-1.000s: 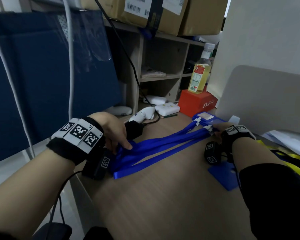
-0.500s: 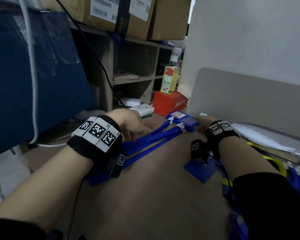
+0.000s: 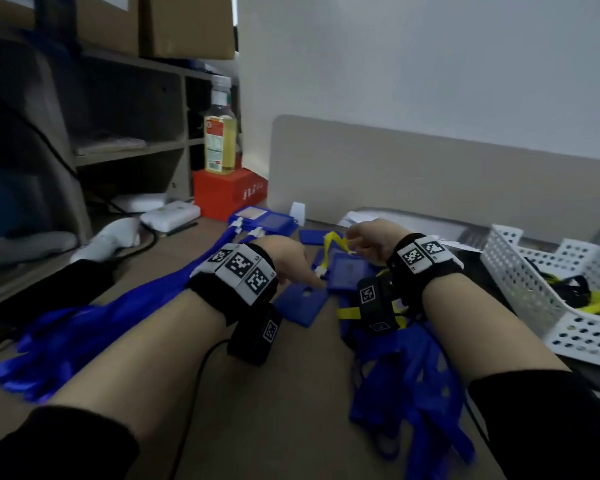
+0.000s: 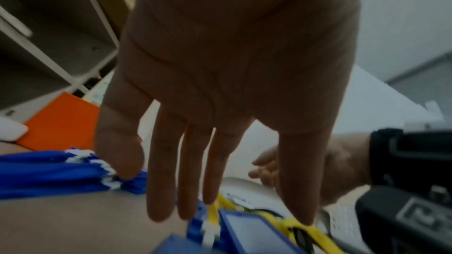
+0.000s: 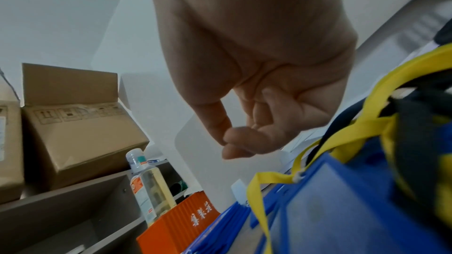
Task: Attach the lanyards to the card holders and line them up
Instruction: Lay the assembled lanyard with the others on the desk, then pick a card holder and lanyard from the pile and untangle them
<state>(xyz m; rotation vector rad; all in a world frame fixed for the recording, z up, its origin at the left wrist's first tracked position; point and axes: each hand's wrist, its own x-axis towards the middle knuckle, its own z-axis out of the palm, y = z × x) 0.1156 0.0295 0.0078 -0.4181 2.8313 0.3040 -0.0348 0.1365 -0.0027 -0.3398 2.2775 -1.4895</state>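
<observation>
**Blue set lined up, yellow lanyards and loose holders still to go**

Blue lanyards point(image 3: 94, 313) already clipped to card holders point(image 3: 262, 221) lie stretched in a row on the table point(image 3: 291, 427), out beyond and to the outside of the left hand point(image 3: 288, 258); their white clips sit side by side just past that hand's knuckles. That batch looks done and aligned, as far as the head view shows.

Between the two hands lies the unfinished part. A loose blue card holder point(image 3: 300, 303) rests just under the left fingers, and another holder point(image 3: 349, 270) with a yellow lanyard point(image 3: 333, 247) lies between the hands; whether its clip is properly fastened is too blurred to tell. A heap of unattached blue lanyards point(image 3: 409, 386) lies under the right forearm, and further yellow ones sit in the white basket point(image 3: 520, 271) to the outside of the right hand point(image 3: 368, 240). So I judge the task to be partway through, with several pairs left.

The left hand is spread flat, fingers straight and pointing down toward the holders, gripping nothing. The right hand has its fingers curled with thumb and forefinger tips together; the wrist view shows nothing between them.

Compared with a second ago, both hands have left the blue row: the left no longer presses the straps' loop end, the right no longer steadies the holder end, and they have come together over the loose holders.
</observation>
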